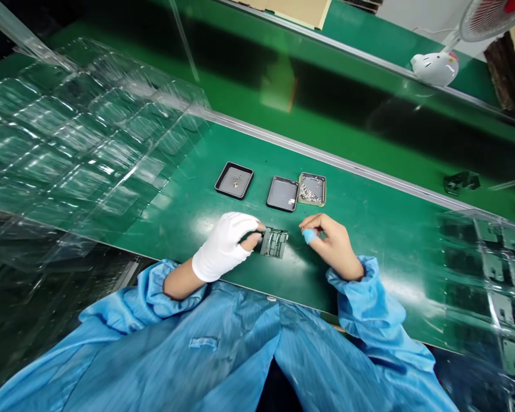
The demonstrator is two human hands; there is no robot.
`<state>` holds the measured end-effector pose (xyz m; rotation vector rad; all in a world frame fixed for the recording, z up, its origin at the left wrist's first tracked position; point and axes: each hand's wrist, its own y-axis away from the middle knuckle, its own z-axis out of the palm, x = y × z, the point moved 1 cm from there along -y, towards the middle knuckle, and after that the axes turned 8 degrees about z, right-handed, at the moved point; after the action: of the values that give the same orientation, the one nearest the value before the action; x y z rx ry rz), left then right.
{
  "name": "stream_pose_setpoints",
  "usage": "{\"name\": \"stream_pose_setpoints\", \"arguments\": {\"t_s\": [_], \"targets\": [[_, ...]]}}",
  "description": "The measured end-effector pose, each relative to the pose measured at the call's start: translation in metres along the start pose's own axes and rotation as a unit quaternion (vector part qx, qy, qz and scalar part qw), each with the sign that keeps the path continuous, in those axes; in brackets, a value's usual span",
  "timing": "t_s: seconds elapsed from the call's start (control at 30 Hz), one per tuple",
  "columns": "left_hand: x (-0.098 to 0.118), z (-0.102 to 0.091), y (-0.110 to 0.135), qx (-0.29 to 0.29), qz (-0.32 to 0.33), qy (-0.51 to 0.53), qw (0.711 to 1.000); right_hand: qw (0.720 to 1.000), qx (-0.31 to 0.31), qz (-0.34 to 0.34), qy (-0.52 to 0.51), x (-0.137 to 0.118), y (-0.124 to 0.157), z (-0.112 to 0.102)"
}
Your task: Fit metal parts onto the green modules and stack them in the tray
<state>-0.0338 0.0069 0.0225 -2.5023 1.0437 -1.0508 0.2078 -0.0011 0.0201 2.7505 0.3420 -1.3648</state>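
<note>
My left hand (228, 243), in a white glove with bare thumb and fingertip, pinches the left edge of a small green slotted part (274, 242) near the table's front. That part has several thin bars across its middle. To its right, apart from it, my right hand (328, 237) is held with thumb and index finger pressed together; blue tape wraps the thumb. Whatever sits in that pinch is too small to name. Beyond the hands lie three shallow trays: a dark one (227, 191) with a few tiny pieces, another (278, 206) with small white bits, and a third (324, 189) holding many shiny metal pieces.
Clear plastic compartment trays (111, 114) are stacked at the left. At the right, another clear tray (489, 274) holds several green parts. A metal rail (283, 143) crosses behind the small trays. A white fan (435, 67) stands on the far shelf.
</note>
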Motion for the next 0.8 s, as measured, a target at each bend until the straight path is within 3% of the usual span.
{"name": "stream_pose_setpoints", "arguments": {"t_s": [0.1,0.17,0.37,0.5,0.63,0.8], "targets": [[0.012,0.003,-0.012,-0.049,0.059,0.008,0.997,0.986,-0.016,0.007,-0.164,-0.030,0.004,0.017],[0.016,0.007,-0.016,-0.060,0.079,0.000,0.995,0.980,-0.006,-0.012,-0.198,-0.041,0.005,0.027],[0.012,0.010,-0.010,-0.014,0.041,-0.065,0.997,0.993,0.066,-0.012,-0.093,-0.038,0.007,0.035],[-0.001,0.016,-0.006,-0.008,-0.038,0.082,0.996,0.995,0.077,-0.010,-0.066,-0.027,0.004,0.035],[-0.013,0.032,-0.003,-0.080,-0.114,0.252,0.958,0.996,0.077,-0.042,-0.010,-0.017,0.000,0.043],[-0.013,0.038,-0.003,-0.095,-0.154,0.278,0.943,0.995,0.076,-0.049,0.035,-0.012,0.000,0.053]]}}
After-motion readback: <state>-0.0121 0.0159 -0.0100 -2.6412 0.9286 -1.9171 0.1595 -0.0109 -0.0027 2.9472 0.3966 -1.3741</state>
